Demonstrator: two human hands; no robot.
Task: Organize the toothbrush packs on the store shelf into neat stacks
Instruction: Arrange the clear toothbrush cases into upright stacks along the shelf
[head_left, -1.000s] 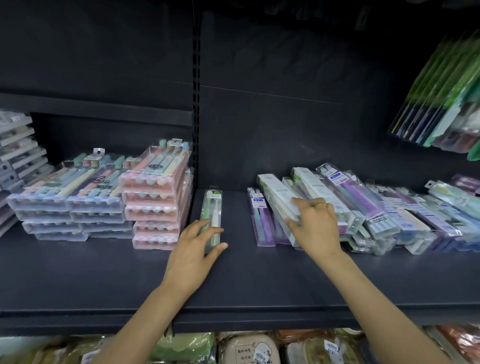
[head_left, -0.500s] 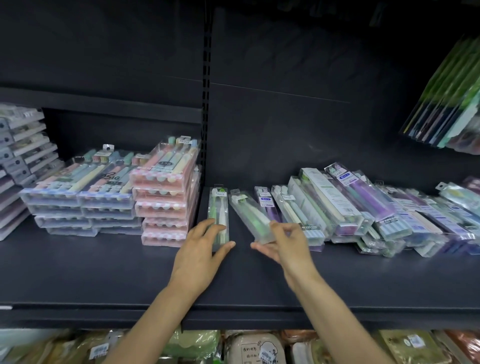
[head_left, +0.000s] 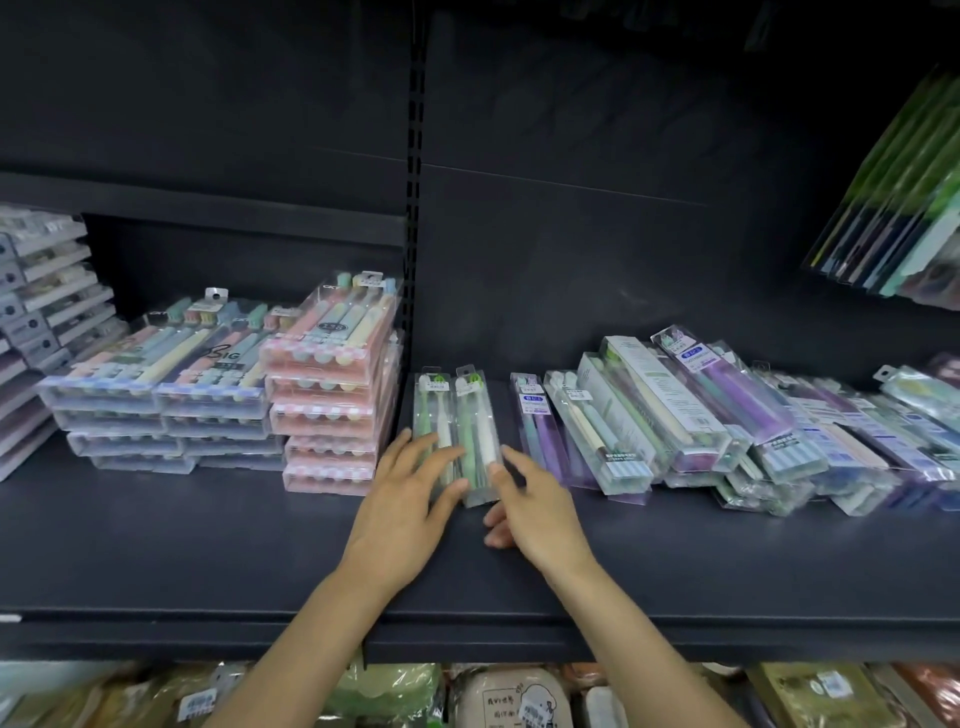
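Two green toothbrush packs (head_left: 457, 431) side by side on the shelf (head_left: 208, 540); left hand (head_left: 402, 512) spread flat atop one, right hand (head_left: 530, 506) loosely open, thumb touching the other.

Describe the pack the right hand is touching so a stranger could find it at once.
On the dark shelf, just right of the pink stack, two slim green packs lie side by side. It is the right-hand green pack, at the right hand, with bare shelf between it and the purple pack.
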